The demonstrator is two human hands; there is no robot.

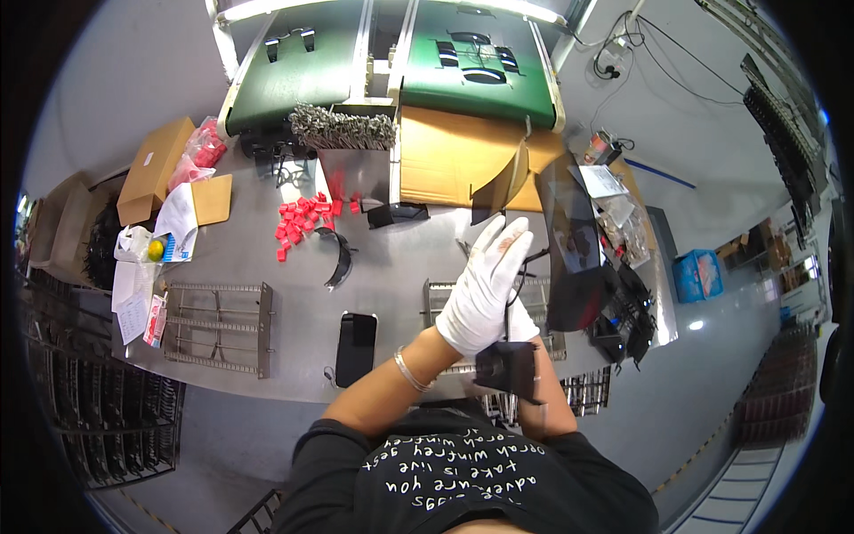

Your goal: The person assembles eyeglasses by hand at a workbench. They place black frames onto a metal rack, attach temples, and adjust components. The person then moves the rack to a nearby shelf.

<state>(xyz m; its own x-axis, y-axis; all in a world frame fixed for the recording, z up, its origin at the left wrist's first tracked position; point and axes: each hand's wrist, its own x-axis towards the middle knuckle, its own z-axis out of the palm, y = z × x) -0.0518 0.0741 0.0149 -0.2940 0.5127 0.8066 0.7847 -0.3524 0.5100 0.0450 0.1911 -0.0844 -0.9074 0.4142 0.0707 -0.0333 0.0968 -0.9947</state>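
In a white glove, my left hand (482, 294) has its fingers straight and together against the stem of a wire rack (508, 317). My right hand (524, 322), also gloved in white, is on the stem's other side and mostly hidden behind the left. Between them the rack is held up above the table. It carries dark glossy curved panels: a large panel (570, 243) to the right, a blurred upper panel (505, 183) past my fingertips, and a lower panel (506, 369) by my wrists. Beneath my hands lies a slotted metal frame (437, 287), partly covered.
Red small blocks (293, 223) lie near a curved black part (340, 259). A phone (356, 348) and another slotted metal frame (217, 327) are to the left. Black parts (624, 314) crowd the right edge. Beyond are a tinsel-like brush (343, 127), cardboard (454, 160) and green conveyor belts (484, 100).
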